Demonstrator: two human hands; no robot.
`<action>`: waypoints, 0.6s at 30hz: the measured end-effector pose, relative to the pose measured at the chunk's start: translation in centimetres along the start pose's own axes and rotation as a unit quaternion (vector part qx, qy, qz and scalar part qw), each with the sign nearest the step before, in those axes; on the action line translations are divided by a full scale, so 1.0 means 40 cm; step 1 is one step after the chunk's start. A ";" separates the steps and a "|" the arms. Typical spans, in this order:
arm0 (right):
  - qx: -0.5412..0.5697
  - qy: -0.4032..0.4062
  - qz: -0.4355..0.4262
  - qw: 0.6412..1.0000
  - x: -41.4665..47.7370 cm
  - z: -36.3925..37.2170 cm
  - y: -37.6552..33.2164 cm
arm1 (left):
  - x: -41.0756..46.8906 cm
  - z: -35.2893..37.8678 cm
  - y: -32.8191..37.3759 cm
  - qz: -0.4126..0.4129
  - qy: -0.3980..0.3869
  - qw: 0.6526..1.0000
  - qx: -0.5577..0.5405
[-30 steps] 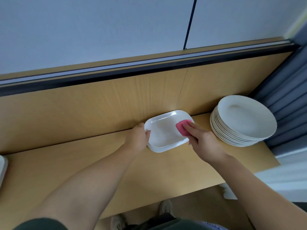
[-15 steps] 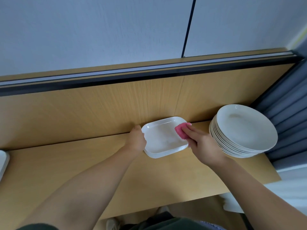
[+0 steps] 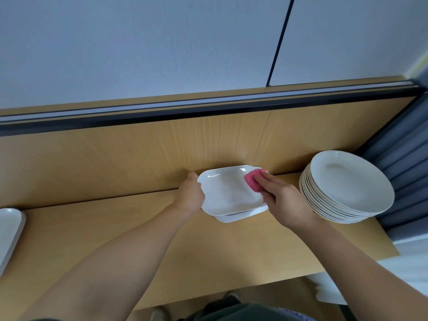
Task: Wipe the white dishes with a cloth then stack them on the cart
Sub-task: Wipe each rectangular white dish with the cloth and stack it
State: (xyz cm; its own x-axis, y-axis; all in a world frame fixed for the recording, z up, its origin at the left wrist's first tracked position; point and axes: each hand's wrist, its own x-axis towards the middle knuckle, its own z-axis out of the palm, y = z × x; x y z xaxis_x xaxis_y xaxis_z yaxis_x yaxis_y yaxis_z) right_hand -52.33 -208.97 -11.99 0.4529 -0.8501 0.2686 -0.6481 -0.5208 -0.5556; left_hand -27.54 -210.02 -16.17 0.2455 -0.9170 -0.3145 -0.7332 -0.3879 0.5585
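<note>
A: Your left hand point(image 3: 191, 196) grips the left rim of the top dish point(image 3: 227, 191), which is tipped up off the stack of dishes point(image 3: 234, 217) on the bench point(image 3: 208, 251). Your right hand point(image 3: 284, 200) presses the pink cloth point(image 3: 253, 181) onto its right end with fairly flat fingers.

B: Carry the cloth across to the left rim too, and keep that grip firm so the dish can't skate.

A: Mind the round plates point(image 3: 347, 181) just beside your right wrist, and the back panel point(image 3: 139, 158) close behind.

B: The free room on the bench is to your left and toward you, so lift the dish out that way.
</note>
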 end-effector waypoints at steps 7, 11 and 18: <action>0.007 -0.010 0.016 1.000 0.037 0.063 -0.097 | -0.024 -0.099 -0.112 0.017 0.003 0.999 -0.044; 0.012 -0.027 0.001 1.000 0.063 0.138 -0.176 | -0.048 -0.163 -0.217 0.009 0.013 0.999 -0.049; 0.022 -0.056 -0.020 0.998 0.086 0.282 -0.335 | -0.116 -0.245 -0.427 -0.039 0.012 0.997 -0.058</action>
State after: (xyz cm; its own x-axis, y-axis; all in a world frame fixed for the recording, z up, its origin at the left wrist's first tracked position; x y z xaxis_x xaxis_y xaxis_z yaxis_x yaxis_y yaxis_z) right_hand -35.18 -204.05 -12.50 0.5455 -0.8132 0.2029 -0.6013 -0.5483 -0.5812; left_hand -9.93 -200.05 -16.72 0.3152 -0.8848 -0.3432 -0.6334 -0.4654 0.6182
